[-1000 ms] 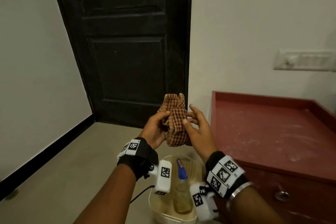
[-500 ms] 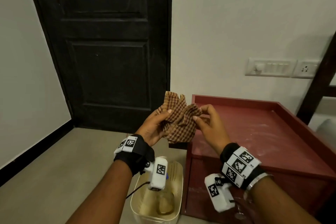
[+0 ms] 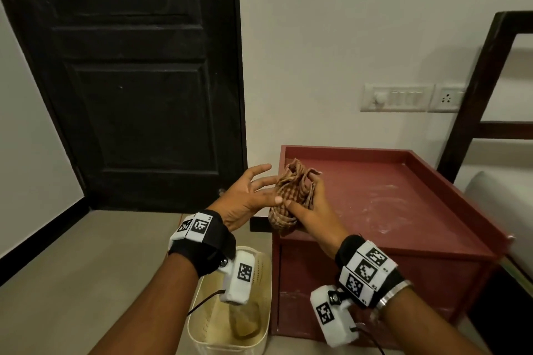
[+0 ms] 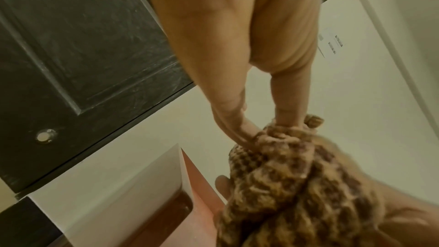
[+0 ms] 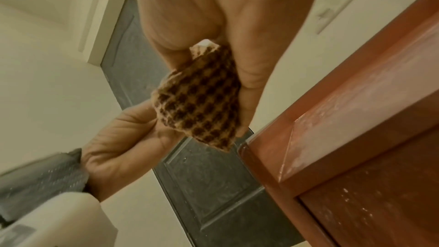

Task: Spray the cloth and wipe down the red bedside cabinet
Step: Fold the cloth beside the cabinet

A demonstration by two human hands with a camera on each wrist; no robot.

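Brown checked woven cloth (image 3: 290, 199) soft, light, bunched; right hand (image 3: 313, 212) clutches it, left hand (image 3: 245, 199) at 9 o'clock, fingers spread; grab bunched middle

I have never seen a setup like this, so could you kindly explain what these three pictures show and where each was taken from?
No machine here: a person wears cameras. One picture looks down from the head; the other two look along each wrist. The white boxes with black-and-white markers strapped to the wrists are those cameras. The right hand grips a bunched checked cloth, above the front left corner of the red bedside cabinet, whose top looks dusty. The left hand has its fingers spread, touching the cloth. A cream basket stands on the floor.
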